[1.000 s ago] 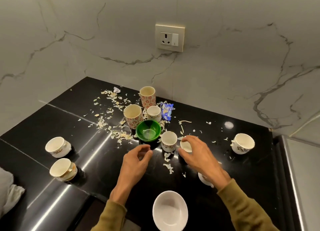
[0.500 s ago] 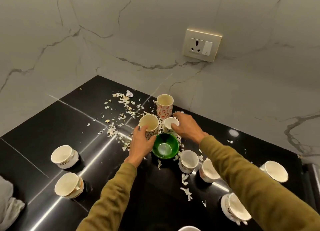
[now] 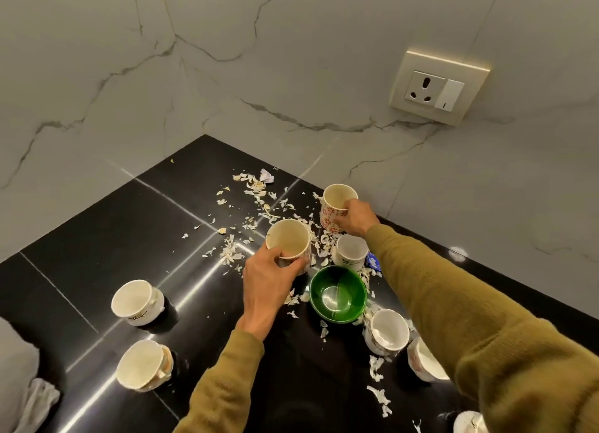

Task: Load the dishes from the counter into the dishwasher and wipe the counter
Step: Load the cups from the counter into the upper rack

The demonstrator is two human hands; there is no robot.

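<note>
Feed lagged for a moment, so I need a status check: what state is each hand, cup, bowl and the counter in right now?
left hand: grips the near patterned mug
near patterned mug: upright, empty
right hand: grips the far patterned mug
far patterned mug: upright, looks empty
green bowl: upright, empty
small white cup: upright, untouched
two left cups: tipped, not held
counter: strewn with pale scraps, unwiped

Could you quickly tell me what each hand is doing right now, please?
Left hand: grips the near mug.
Right hand: grips the far patterned mug.
</note>
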